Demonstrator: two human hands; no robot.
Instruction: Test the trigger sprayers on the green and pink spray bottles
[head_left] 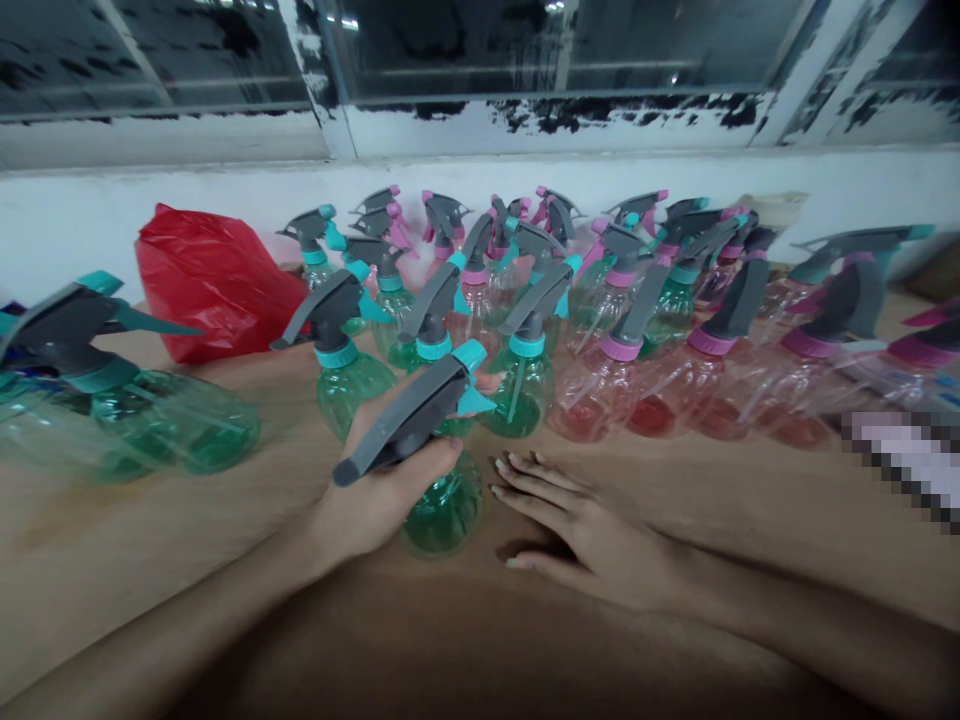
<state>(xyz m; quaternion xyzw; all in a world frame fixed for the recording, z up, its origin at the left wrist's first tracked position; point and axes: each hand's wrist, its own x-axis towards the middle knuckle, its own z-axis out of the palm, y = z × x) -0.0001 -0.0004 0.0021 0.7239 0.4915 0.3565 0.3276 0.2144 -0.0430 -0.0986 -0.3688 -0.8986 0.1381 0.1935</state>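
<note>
My left hand (390,490) is wrapped round the neck of a green spray bottle (444,510) with a grey and turquoise trigger head. Its fingers are partly hidden behind that head. The bottle stands close to the near edge of the table. To its right, my right hand (577,530) lies palm down with fingers stretched out, apart from the bottle and holding nothing. Just beyond both hands stand another green spray bottle (517,395) and a pink spray bottle (589,395).
Several more green and pink spray bottles crowd the wooden table (300,640) up to the white wall (67,220). A red plastic bag (210,285) sits at the back left. Two green bottles (176,420) stand at the left. A blurred-out patch (907,455) lies at the right.
</note>
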